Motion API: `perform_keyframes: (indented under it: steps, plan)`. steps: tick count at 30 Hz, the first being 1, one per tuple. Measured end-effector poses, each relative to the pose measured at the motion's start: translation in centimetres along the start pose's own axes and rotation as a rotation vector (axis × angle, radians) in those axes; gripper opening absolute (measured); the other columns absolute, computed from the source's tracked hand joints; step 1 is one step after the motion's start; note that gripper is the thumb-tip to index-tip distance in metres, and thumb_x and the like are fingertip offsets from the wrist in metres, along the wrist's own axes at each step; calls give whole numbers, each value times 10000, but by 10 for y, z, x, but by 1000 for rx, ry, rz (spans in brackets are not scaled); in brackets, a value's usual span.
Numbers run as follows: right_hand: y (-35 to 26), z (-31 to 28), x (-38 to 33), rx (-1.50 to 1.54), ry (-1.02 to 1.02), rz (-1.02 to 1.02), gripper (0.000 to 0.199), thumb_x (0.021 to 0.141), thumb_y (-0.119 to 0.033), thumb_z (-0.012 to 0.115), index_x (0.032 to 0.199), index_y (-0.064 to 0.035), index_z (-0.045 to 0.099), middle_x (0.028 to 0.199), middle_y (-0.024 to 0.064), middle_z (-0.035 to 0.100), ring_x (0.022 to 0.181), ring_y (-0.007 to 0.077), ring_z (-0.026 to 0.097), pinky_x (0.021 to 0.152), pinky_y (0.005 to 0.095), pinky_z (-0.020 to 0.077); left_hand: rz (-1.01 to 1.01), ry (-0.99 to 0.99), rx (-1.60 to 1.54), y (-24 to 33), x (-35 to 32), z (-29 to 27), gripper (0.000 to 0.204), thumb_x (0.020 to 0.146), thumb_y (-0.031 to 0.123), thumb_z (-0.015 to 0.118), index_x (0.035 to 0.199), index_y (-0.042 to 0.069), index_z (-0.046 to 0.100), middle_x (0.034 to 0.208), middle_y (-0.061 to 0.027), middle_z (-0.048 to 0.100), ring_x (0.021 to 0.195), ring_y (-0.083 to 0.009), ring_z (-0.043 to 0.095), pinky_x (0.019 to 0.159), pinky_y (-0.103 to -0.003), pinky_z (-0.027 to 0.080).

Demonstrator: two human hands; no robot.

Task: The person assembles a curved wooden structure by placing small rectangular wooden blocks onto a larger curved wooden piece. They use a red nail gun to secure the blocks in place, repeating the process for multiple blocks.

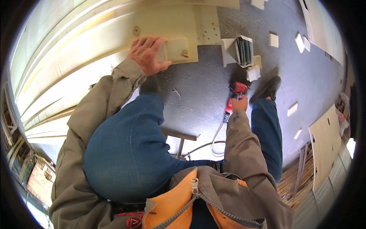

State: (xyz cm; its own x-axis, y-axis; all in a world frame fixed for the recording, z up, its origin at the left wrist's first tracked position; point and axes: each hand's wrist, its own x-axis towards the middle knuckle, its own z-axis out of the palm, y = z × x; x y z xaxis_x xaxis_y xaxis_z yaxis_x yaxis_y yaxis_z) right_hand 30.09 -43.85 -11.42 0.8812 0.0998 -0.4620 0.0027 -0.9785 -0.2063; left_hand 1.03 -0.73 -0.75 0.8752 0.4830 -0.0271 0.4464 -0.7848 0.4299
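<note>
My left hand (pixel 148 55) lies flat with its fingers spread. It presses on a small pale wood block (pixel 176 49) that sits across the end of a wide, knotty board (pixel 114 32). My right hand (pixel 239 104) is closed round the handle of a red air nail gun (pixel 240 87), low over the grey floor and beside my right shoe. A pale hose (pixel 219 137) runs from the handle's end back toward me. The nail gun's nose is dark and hard to make out.
An open white carton (pixel 244 49) with dark strips inside stands ahead of the nail gun. Wood offcuts (pixel 273 39) are scattered on the floor (pixel 198 84). Long boards (pixel 68 76) are stacked at left. A small wooden stool (pixel 179 134) is below me; plywood (pixel 325 143) leans at right.
</note>
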Motion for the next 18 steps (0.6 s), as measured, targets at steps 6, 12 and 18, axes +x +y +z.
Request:
perform_keyframes:
  steps: [6, 12, 18]
  plan:
    - [-29, 10, -16, -55, -56, -33, 912, 678, -202, 892, 1464, 59, 509, 1395, 297, 571, 1303, 438, 585, 1120, 468, 496, -26, -9, 23, -7, -10, -7, 848, 768, 473, 860, 1479, 140, 538, 1426, -101, 548, 1360, -315, 503, 1169, -483, 363]
    - [-38, 10, -22, -164, -99, 6, 907, 703, -168, 898, 1463, 45, 453, 1445, 324, 475, 1354, 471, 512, 1181, 473, 444, -13, 19, 9, -7, -10, -7, 829, 776, 468, 859, 1466, 138, 540, 1395, -97, 553, 1351, -308, 508, 1172, -477, 366]
    - [-56, -23, -26, 133, -41, -8, 428, 679, -68, 770, 1081, 27, 662, 905, 160, 702, 778, 341, 702, 758, 435, 611, 2, 48, -5, -8, -12, -5, 826, 775, 456, 866, 1460, 128, 542, 1387, -94, 559, 1348, -304, 514, 1165, -470, 373]
